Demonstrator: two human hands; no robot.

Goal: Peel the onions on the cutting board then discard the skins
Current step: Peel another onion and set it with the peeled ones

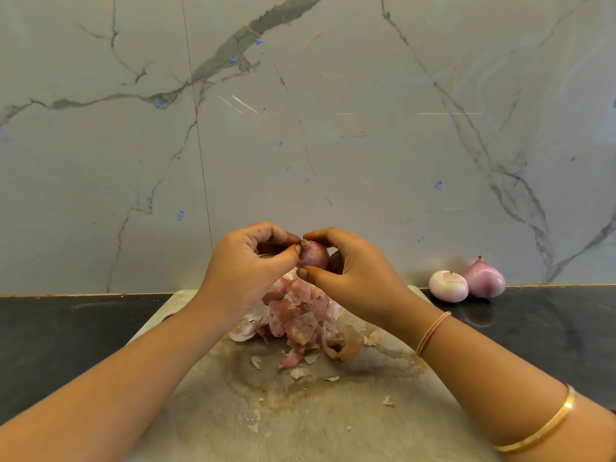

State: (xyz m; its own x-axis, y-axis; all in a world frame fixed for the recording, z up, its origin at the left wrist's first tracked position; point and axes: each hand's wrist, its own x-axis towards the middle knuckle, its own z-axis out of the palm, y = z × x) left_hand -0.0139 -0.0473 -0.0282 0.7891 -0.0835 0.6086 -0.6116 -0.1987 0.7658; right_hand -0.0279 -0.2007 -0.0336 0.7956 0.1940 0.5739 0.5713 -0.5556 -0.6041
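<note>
Closest to the camera, both forearms reached out over a worn, stained cutting board [300, 411]. There was a gold bangle [546, 428] on the right forearm and a thin pinkish band [431, 331] up by that wrist. A few little scraps [300, 371] of skin were scattered on the board below the hands. Right under the hands, and a bit nearer than them, sat a good pile of pink and papery skins [300, 315], also on the board.

Above that pile both hands were raised, working on one small purple onion [315, 255] held in the air between them. The right hand [353, 271] had it gripped, thumb underneath and fingers curled over the top. The left hand [246, 265] was curled in too, thumb and fingertips pinching at the dry stem end on the onion's left side. Most of the onion was hidden by the fingers, so I couldn't tell how much skin was left on it.

Off to the right of the right hand and a little farther back, a white onion [448, 285] and a purple onion [485, 278] sat touching each other on the dark table [66, 335], off the board and up against the wall. They looked peeled. Behind everything was a grey marble wall [300, 128] with dark veins running through it.
</note>
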